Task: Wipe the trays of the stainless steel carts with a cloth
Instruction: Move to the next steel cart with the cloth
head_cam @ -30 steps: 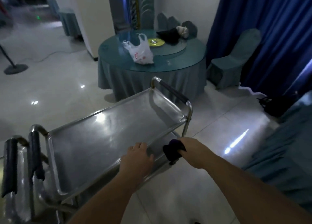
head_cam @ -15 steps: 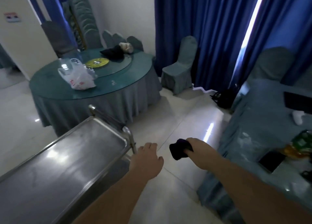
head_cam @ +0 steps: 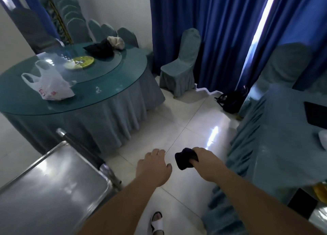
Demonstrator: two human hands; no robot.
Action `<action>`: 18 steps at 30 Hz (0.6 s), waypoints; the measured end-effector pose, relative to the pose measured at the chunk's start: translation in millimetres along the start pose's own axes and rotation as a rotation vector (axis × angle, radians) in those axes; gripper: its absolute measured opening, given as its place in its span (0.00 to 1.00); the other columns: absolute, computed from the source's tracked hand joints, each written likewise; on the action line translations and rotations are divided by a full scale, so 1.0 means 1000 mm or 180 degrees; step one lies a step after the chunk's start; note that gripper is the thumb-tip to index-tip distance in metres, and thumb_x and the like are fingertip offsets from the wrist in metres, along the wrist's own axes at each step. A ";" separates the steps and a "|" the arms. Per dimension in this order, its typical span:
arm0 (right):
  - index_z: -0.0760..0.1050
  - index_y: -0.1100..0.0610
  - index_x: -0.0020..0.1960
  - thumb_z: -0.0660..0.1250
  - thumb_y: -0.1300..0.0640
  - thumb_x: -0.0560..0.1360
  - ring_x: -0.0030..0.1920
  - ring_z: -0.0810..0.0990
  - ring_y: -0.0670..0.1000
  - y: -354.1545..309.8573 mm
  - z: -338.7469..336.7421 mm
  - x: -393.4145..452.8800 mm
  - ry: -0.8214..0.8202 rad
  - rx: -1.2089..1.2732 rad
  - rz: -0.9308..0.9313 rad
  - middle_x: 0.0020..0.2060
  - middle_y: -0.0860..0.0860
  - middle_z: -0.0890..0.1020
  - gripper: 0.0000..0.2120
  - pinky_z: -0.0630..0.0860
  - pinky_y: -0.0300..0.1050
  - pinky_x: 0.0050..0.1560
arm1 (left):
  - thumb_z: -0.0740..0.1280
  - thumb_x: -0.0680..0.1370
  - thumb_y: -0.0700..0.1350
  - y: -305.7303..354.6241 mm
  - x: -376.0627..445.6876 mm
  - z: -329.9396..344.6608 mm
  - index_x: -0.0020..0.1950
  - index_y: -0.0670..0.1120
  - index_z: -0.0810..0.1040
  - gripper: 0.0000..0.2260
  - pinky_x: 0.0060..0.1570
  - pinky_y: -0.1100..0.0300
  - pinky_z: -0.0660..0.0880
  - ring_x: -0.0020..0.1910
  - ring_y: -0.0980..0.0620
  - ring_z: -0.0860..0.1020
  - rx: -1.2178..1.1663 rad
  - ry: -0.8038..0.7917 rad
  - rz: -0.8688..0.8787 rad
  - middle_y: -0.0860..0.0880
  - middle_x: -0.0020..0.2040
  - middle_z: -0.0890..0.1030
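Dark cloth [head_cam: 185,158], bunched into a wad, sits in the right hand [head_cam: 205,161], whose fingers curl round it so that most of the wad sticks out to the left of the knuckles. That hand hangs in the air above the pale floor tiles [head_cam: 185,121], touching nothing else. Just beside it, the left hand [head_cam: 153,167] is held out palm down with its fingers loosely bent and carrying nothing; it too is over the floor, not on any surface.

Down at the lower left is the stainless steel cart [head_cam: 106,171], of which only the top tray [head_cam: 53,190] and a dark-sleeved push handle [head_cam: 79,146] can be seen. Both hands are clear of the tray, to its right, and the cloth is not in contact with the metal. The tray shines with soft reflections and shows no obvious spills, yet the blur makes it impossible to say whether it has been wiped. Any lower tray is hidden from this view, and no second cart appears.

Judging from this, wiping is not under way at this instant; the person seems to be between surfaces, cloth ready. How many trays remain cannot be told.

Beyond the cart stands a round worktop [head_cam: 123,86] with a glass top, bearing a white plastic bag [head_cam: 51,86].
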State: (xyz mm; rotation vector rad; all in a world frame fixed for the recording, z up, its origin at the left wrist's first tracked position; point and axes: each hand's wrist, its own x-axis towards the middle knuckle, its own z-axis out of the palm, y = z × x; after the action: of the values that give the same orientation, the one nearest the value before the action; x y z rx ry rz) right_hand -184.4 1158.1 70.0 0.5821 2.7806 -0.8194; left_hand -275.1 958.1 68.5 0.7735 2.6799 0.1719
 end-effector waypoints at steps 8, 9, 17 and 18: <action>0.74 0.54 0.55 0.62 0.51 0.82 0.46 0.80 0.50 -0.048 -0.035 0.151 0.0060 -0.0122 0.0282 0.48 0.49 0.80 0.07 0.80 0.51 0.51 | 0.57 0.84 0.60 -0.079 0.145 -0.071 0.82 0.51 0.62 0.28 0.70 0.44 0.70 0.74 0.45 0.71 -0.0169 -0.0060 -0.0085 0.49 0.79 0.68; 0.74 0.54 0.55 0.62 0.52 0.82 0.46 0.80 0.50 -0.057 -0.037 0.168 0.0071 -0.0105 0.0273 0.48 0.49 0.80 0.07 0.80 0.51 0.51 | 0.57 0.84 0.59 -0.091 0.161 -0.079 0.82 0.50 0.62 0.28 0.69 0.44 0.70 0.73 0.45 0.71 -0.0166 -0.0051 -0.0128 0.48 0.79 0.69; 0.74 0.55 0.55 0.63 0.52 0.82 0.48 0.80 0.53 -0.123 -0.035 0.307 -0.0292 -0.0501 -0.0023 0.49 0.52 0.79 0.07 0.80 0.53 0.52 | 0.58 0.83 0.57 -0.174 0.245 -0.111 0.82 0.50 0.62 0.27 0.69 0.42 0.70 0.73 0.43 0.70 -0.0438 -0.0118 -0.0797 0.48 0.79 0.68; 0.74 0.54 0.56 0.63 0.52 0.82 0.48 0.80 0.53 -0.131 -0.032 0.327 -0.0359 -0.0541 -0.0107 0.50 0.52 0.80 0.07 0.80 0.53 0.52 | 0.58 0.83 0.57 -0.185 0.253 -0.113 0.81 0.50 0.63 0.27 0.68 0.43 0.70 0.73 0.43 0.71 -0.0475 -0.0105 -0.0900 0.48 0.78 0.69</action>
State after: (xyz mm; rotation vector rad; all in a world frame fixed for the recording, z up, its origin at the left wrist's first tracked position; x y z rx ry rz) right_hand -537.7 1177.9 68.0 0.4462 2.7277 -0.5945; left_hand -607.7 935.5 61.0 0.3449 2.6719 0.2806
